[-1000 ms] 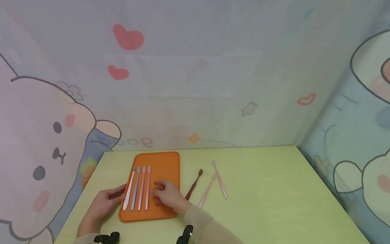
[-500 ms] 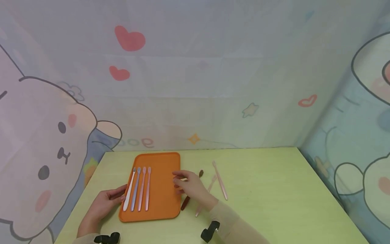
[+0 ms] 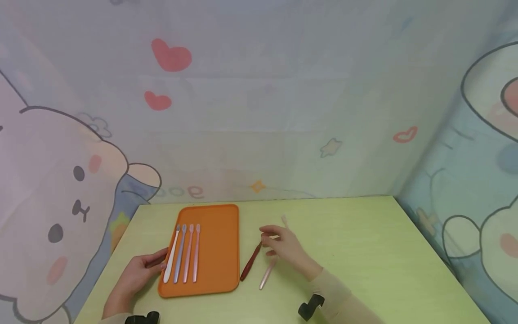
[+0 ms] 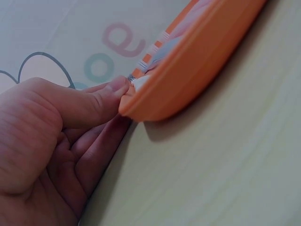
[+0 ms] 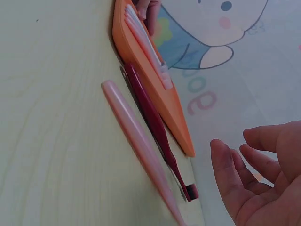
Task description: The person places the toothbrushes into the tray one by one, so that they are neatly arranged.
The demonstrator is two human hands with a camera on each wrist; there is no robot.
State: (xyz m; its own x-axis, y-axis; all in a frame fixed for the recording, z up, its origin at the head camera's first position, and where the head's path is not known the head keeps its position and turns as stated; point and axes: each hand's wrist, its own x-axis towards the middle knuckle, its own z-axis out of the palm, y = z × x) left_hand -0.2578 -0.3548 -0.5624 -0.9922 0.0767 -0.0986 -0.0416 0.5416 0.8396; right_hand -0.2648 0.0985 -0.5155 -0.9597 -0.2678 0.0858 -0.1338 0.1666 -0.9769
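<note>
Since half a second earlier, the right hand had moved off the orange tray to the loose toothbrushes on the table. From the head, its fingers were relaxed and empty above the dark red toothbrush and pale pink toothbrush; four brushes already lay in the tray, three remained outside. At the left wrist, the left hand pinched the tray's edge. At the right wrist, the open fingers touched nothing.
</note>
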